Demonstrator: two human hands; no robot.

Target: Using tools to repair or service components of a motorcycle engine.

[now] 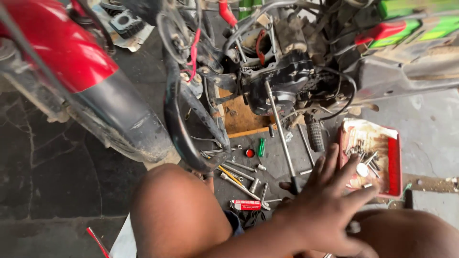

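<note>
Right hand (330,205): grip released, fingers spread, empty, hovering at the near edge of the red parts tray (394,165) of bolts, kept within reach on the floor; loose sockets and wrenches (239,174) lie left of it; left hand unseen.

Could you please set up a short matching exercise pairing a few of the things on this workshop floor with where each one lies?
Things:
1. red tray
2. green-handled screwdriver
3. small red box
4. right hand

Places:
A. lowest of the tools, between the knees
B. spread open, reaching toward the tray
C. far right, holding bolts
D. below the engine, beside a red cap

Pairs: 1-C, 2-D, 3-A, 4-B
</note>
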